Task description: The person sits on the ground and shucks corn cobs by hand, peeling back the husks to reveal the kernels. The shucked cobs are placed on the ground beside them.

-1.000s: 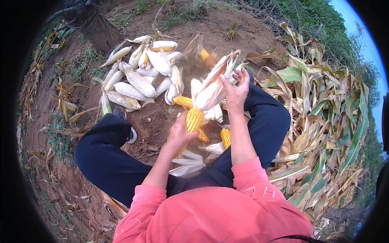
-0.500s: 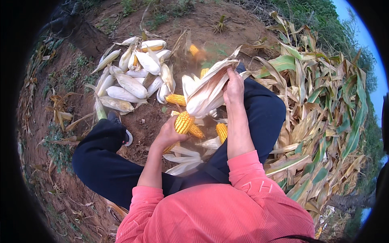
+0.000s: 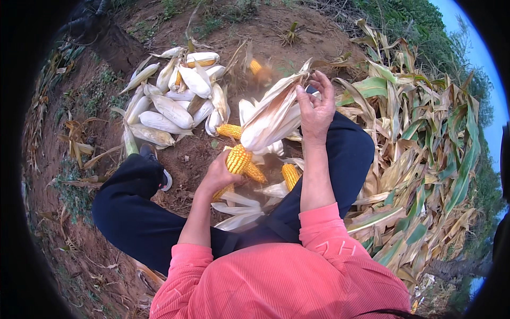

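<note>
My left hand (image 3: 219,173) is closed round a yellow corn cob (image 3: 238,158) with its kernels bare. From the top of that cob a pale dry husk (image 3: 271,123) spreads up and to the right, apparently still joined to it. My right hand (image 3: 317,109) stands beside the husk's upper end, fingers spread and thumb near its edge, gripping nothing. Around the held cob, more bare cobs lie on the ground, one (image 3: 230,131) just above it and one (image 3: 290,175) to its right. Loose husk pieces (image 3: 240,215) lie between my legs.
At the far left is a heap of corn ears in white husks (image 3: 169,112). Dry stalks and leaves (image 3: 409,149) are piled along my right side. Another yellow cob (image 3: 255,66) lies farther off on the brown soil (image 3: 234,32). My bent legs (image 3: 138,199) frame the work spot.
My right hand has let go of the husk's upper end, opened its fingers and shifted slightly right. The left hand keeps the cob and has moved only a little.
</note>
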`<action>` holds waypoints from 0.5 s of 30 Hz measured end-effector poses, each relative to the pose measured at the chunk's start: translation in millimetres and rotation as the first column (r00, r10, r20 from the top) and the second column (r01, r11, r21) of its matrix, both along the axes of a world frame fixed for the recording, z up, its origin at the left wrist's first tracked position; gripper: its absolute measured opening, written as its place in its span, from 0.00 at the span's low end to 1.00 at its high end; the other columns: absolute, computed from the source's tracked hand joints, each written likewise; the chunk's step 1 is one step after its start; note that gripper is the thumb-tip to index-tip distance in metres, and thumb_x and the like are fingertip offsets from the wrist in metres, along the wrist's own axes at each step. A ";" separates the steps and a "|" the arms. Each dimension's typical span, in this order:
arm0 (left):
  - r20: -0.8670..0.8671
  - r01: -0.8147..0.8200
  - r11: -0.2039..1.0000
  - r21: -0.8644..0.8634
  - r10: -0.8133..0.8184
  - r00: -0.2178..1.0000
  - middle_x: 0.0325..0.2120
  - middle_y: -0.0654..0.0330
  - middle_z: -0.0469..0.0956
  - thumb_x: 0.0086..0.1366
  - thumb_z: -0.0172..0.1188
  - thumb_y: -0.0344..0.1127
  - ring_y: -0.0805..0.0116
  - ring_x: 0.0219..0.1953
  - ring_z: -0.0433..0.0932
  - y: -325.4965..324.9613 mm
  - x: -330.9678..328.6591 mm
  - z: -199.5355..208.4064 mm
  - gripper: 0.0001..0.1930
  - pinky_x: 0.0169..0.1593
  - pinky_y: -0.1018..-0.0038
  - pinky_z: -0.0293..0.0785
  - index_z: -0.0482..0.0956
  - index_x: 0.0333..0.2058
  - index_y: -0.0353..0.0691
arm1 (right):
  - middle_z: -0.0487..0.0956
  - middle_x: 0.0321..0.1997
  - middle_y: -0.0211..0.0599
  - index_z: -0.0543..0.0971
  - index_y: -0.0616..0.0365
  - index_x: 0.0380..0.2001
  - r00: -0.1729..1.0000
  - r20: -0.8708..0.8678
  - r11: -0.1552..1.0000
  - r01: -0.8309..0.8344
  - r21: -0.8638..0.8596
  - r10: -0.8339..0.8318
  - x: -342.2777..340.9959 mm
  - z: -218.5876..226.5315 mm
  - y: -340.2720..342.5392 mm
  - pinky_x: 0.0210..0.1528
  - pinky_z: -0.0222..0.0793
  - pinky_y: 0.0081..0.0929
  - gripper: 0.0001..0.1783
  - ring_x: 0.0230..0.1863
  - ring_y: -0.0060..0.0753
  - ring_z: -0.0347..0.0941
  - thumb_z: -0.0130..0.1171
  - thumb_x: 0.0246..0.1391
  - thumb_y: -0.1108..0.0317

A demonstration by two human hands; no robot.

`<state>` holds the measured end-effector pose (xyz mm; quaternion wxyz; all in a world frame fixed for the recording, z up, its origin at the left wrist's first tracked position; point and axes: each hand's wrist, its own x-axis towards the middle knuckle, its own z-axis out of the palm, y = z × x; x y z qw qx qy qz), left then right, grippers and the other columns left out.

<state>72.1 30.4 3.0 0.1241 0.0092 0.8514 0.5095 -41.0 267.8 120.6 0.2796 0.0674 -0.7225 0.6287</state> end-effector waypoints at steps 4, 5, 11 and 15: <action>0.010 0.023 0.999 -0.028 -0.022 1.000 0.41 0.44 0.77 0.33 0.71 0.38 0.51 0.45 0.77 4.7 -0.9 14.3 0.43 0.50 0.65 0.71 0.68 0.53 0.31 | 0.73 0.50 0.41 0.69 0.66 0.51 0.992 0.119 0.996 0.058 -0.070 -0.050 6.0 2.9 -9.0 0.46 0.71 0.25 0.25 0.47 0.30 0.72 0.62 0.49 0.75; 0.016 0.023 1.000 -0.019 -0.023 1.000 0.41 0.44 0.77 0.33 0.70 0.38 0.51 0.45 0.77 5.1 -1.2 15.6 0.43 0.50 0.65 0.71 0.68 0.53 0.31 | 0.74 0.47 0.40 0.70 0.67 0.50 0.990 0.140 0.990 0.009 -0.137 0.010 2.0 -4.1 -5.1 0.46 0.71 0.24 0.23 0.45 0.29 0.73 0.61 0.50 0.76; 0.003 0.014 1.000 -0.011 -0.014 1.000 0.41 0.44 0.77 0.32 0.70 0.38 0.51 0.45 0.77 0.7 -0.9 4.3 0.44 0.50 0.65 0.71 0.67 0.54 0.30 | 0.79 0.39 0.35 0.73 0.66 0.47 0.913 0.203 0.760 -0.155 -0.631 0.355 -4.7 -12.3 4.1 0.40 0.71 0.19 0.16 0.37 0.22 0.75 0.53 0.52 0.79; 0.007 0.033 0.999 -0.011 -0.033 0.999 0.41 0.44 0.77 0.32 0.70 0.38 0.52 0.44 0.77 2.3 -3.4 2.6 0.44 0.50 0.66 0.71 0.67 0.54 0.30 | 0.78 0.35 0.32 0.74 0.63 0.42 0.946 0.232 0.851 -0.076 -0.520 0.227 -2.7 -8.9 -0.1 0.31 0.68 0.15 0.12 0.33 0.18 0.73 0.57 0.54 0.73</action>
